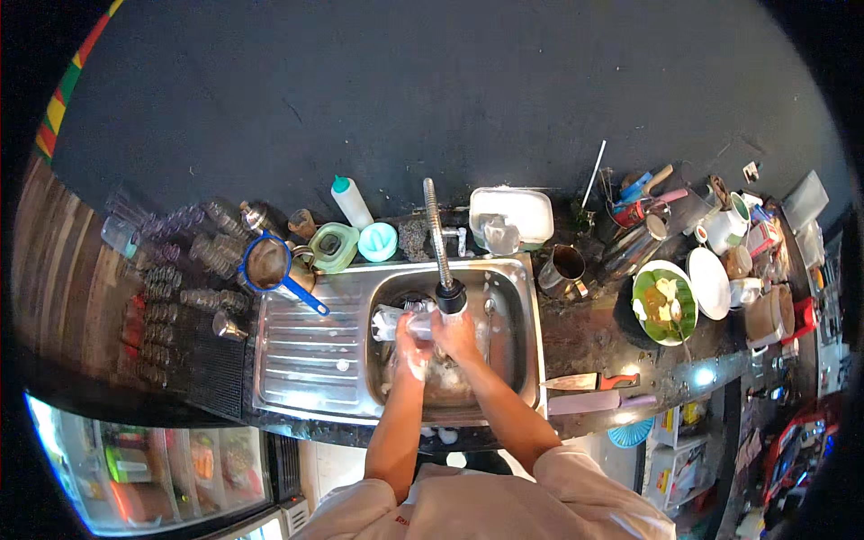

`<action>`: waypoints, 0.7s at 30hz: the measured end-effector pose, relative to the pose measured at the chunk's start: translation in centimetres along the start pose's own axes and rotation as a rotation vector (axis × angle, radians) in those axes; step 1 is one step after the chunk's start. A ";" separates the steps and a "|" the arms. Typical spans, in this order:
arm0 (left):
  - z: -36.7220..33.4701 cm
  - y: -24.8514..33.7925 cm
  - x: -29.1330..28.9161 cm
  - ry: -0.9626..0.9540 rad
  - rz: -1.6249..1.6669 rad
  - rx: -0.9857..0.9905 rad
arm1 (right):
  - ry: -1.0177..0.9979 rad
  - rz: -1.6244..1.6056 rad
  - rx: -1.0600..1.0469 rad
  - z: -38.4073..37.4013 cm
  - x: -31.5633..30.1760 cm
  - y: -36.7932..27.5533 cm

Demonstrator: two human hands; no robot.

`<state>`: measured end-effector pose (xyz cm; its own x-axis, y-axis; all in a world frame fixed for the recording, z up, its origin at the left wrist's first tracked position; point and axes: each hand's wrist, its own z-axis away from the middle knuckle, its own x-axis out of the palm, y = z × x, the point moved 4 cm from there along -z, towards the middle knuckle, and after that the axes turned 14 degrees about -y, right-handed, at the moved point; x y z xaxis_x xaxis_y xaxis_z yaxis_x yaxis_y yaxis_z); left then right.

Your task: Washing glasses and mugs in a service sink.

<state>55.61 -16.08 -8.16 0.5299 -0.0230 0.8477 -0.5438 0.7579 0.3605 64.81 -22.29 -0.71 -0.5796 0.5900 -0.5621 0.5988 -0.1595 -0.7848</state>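
Observation:
Both of my hands are over the steel sink basin point(520, 360), close together under the black spray head point(451, 290) of a coiled-hose faucet. Soap suds cover part of my left hand point(411, 346), whose fingers are closed around a clear, glass-like vessel point(419, 325). My right hand point(457, 337) is curled beside it, right below the spray head. What its fingers grip is hard to make out in the water and glare. Foam and other wet, shiny things lie beneath my hands, partly hidden by them.
A ribbed drainboard point(310, 351) adjoins the basin at left. Behind it stand a blue-rimmed strainer point(267, 263), a squeeze bottle point(352, 202) and green containers. To the right are a metal pitcher point(563, 268), a knife point(576, 382) and a plate of food scraps point(664, 333). Several glasses fill the far left.

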 end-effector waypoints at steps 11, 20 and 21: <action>-1.9 -7.4 6.6 -0.261 -0.327 -0.390 | 0.232 -1.223 0.610 6.7 -4.6 5.0; -9.0 -5.4 -0.6 -0.475 0.102 -0.424 | -0.108 -0.092 0.331 3.4 -8.1 -2.9; -7.4 -6.7 0.7 -0.415 -0.033 -0.393 | 0.018 0.141 0.237 3.1 -9.3 -3.0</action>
<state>64.40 -16.34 -12.84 0.1995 -0.2450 0.9488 -0.2063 0.9360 0.2851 66.62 -29.74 6.07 -0.4885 0.5622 -0.6673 0.5260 -0.4204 -0.7393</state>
